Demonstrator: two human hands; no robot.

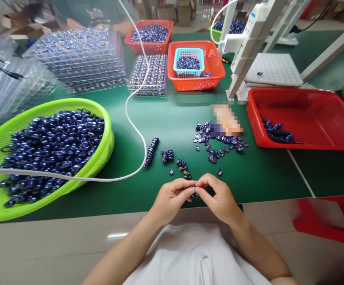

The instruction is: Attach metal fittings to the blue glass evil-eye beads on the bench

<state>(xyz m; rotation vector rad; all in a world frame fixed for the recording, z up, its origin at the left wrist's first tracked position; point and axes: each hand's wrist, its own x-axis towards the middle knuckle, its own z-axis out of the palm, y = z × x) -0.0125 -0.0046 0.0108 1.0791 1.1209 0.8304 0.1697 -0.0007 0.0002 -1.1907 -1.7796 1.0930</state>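
Observation:
My left hand (169,201) and my right hand (221,198) meet at the table's front edge, with thumbs and forefingers pinched together. Between their fingertips is a small shiny dark piece (193,189), mostly hidden by the fingers. Just beyond the hands lie a short row of dark blue ring-like pieces (181,164), a loose one (171,171) and another single piece (219,172). Farther left are a small cluster (167,156) and a long stacked row (151,152) of the same kind. A scattered heap of small round dark blue pieces (213,147) spreads beyond my right hand.
A lime-green basket (110,134) full of dark blue rings stands left. A white cable (136,130) crosses the green table (124,198). Stacked clear trays (97,71), an orange basket (172,81) and a white post (243,55) stand behind; a red tray (323,118) sits right. Someone sits opposite.

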